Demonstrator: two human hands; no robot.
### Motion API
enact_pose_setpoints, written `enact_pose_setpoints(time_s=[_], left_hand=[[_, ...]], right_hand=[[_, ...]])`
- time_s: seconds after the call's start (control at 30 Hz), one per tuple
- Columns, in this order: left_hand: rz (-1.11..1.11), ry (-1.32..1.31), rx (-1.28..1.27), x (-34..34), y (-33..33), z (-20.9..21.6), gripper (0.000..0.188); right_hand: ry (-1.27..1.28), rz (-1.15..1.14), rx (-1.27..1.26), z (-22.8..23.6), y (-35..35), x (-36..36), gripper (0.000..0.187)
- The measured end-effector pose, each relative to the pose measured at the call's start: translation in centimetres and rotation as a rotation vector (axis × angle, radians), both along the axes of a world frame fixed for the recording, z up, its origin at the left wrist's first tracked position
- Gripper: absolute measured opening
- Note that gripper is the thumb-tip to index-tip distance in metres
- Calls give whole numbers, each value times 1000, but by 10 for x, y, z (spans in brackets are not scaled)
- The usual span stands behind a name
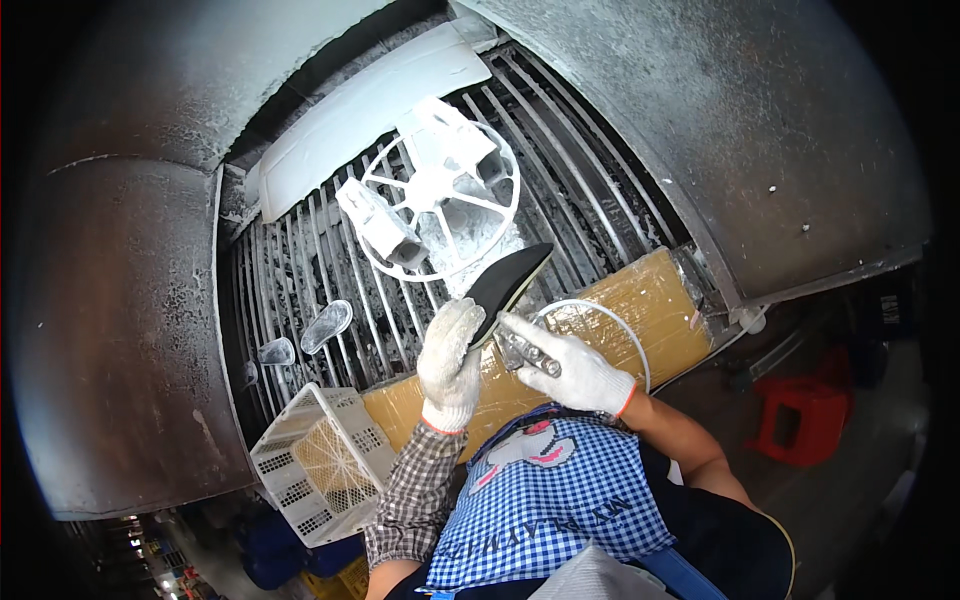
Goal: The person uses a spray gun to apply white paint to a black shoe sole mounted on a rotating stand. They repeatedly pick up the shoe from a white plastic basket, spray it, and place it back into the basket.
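Note:
My left hand (pixel 450 365), in a white knit glove, grips a long black pointed piece (pixel 512 282) with a pale edge, shaped like a shoe sole. Its tip points up and to the right. Close beside it, my right hand (pixel 585 378), also gloved, is closed around a small metal spray gun (pixel 522 350). A white hose (pixel 625 325) loops up behind that hand. Beyond the black piece stands a white spoked wheel (pixel 430 188), with white-coated blocks (pixel 385 228) on it.
Metal slats (pixel 335 275) run under the wheel between tall, stained metal walls (pixel 130 330). A tape-wrapped brown cardboard strip (pixel 640 300) lines the near edge. A white plastic basket (pixel 325 465) stands left, below two oval-headed pieces (pixel 326 326). A red stool (pixel 800 415) is at right.

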State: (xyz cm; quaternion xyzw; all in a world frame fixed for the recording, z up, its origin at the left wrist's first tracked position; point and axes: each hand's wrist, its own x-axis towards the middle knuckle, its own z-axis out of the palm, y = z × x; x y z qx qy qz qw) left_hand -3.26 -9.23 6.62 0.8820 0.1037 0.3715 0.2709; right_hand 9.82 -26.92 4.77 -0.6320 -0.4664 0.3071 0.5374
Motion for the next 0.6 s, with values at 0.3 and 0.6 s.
enact_pose_setpoints(time_s=[0.3,0.6], left_hand=[[0,-13,-44,-11,4,2,48],[107,-244,-1093,0,16,86,50]], right_hand=[[150,-156,-191,-14,-2,33,79],[221,-446,-232,-28,-33,65,77]])
